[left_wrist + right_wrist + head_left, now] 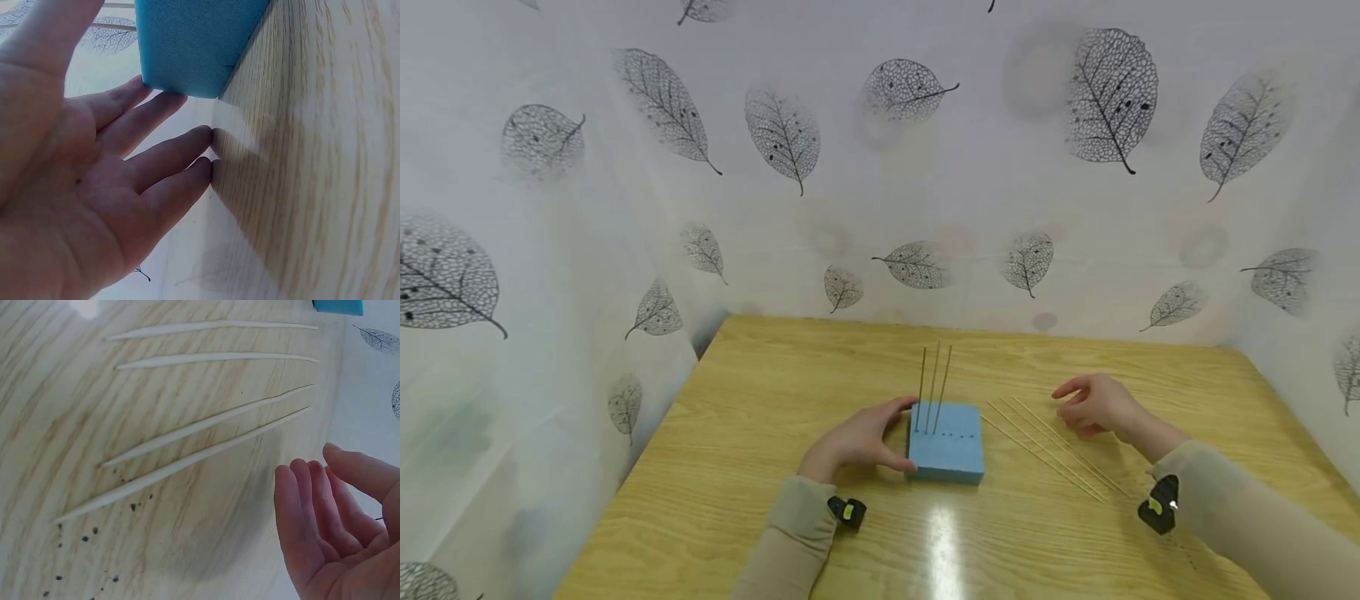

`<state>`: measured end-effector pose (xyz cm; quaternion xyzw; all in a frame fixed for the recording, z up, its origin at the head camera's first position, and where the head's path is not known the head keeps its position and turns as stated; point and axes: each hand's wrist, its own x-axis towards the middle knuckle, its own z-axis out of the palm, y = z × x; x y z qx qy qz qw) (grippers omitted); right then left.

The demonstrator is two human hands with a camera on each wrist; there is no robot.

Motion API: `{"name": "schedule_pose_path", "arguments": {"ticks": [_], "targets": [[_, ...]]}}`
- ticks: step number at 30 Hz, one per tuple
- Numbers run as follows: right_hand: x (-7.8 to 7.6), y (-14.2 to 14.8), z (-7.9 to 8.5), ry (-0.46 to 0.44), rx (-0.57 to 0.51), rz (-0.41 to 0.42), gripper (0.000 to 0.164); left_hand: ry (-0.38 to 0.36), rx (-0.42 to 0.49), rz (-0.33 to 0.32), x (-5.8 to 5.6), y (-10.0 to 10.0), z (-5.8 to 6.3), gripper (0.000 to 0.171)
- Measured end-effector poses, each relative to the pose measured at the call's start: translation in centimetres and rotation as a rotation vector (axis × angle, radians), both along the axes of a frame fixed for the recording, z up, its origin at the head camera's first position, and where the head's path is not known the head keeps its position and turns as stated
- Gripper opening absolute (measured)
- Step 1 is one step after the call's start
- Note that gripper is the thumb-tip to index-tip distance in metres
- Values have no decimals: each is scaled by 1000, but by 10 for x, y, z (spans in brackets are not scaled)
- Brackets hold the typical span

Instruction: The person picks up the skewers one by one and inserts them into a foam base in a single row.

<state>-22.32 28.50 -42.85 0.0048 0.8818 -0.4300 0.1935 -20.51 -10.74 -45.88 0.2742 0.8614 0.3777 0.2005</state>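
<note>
Table (775, 375): offering open room out to its left edge. Left hand (852, 442): resting spread wide, fingertips touching the block's left side. Blue block (947, 456): sitting flat at mid-table. Standing sticks (933, 387), three: rising from the block's left part; small holes (952, 434) are continuing the row rightward. Loose sticks (187, 359), four: lying aslant right of the block (one far end nearly meeting its edge). Right hand (1101, 406): hovering just beside them, fingers loosely curved, holding nothing. Step in hand, seemingly: fetching another stick; the next move is probably calling for a fingertip pinch. Right table edge: leaving room beyond that hand.
</note>
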Motion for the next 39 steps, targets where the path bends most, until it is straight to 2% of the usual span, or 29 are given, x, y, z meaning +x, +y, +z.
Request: {"name": "schedule_pose_path", "arguments": {"ticks": [4,9,19,27,33,39], "targets": [[0,2,-5,1,10,4,41,8,-12,-3,-1,0,-1,105],[0,4,-10,-44,14,-1,40,7,-20,0,-1,1,-1,106],[1,2,-10,-105,43,4,34,-4,-10,5,-3,1,1,105],[4,-1,-14,-80,71,31,31,7,-21,2,-2,1,-2,106],[3,-1,-17,-52,95,42,29,22,-13,-4,-2,2,0,106],[2,0,-16,-60,81,41,30,17,-17,-7,0,2,2,105]]}}
